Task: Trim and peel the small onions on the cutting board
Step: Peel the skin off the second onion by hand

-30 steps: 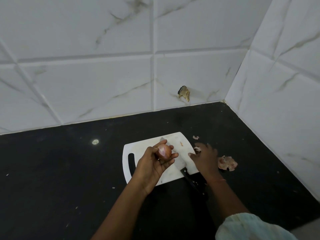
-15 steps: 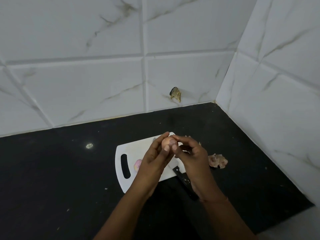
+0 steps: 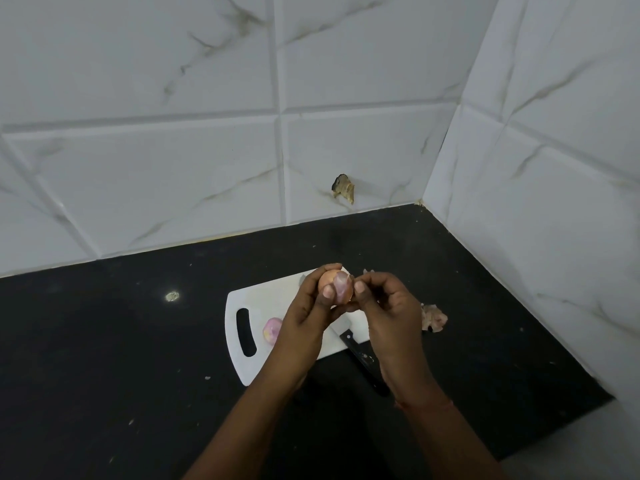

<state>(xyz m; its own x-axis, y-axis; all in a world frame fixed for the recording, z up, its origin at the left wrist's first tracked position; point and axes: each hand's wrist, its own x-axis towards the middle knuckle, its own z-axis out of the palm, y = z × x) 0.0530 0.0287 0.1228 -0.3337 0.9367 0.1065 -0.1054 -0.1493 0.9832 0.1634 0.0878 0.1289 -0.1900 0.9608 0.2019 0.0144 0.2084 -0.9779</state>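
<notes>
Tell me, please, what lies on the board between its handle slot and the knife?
In the head view, a peeled onion lies on the board right of the slot; then the left hand covers the stretch up to the knife.

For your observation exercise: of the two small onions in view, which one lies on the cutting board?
The small pinkish onion beside the white plastic board's handle slot; the other, brown-skinned onion is held up in both hands.

Bare forearms — thin reddish thread [image 3: 425, 405] on right wrist.
</notes>
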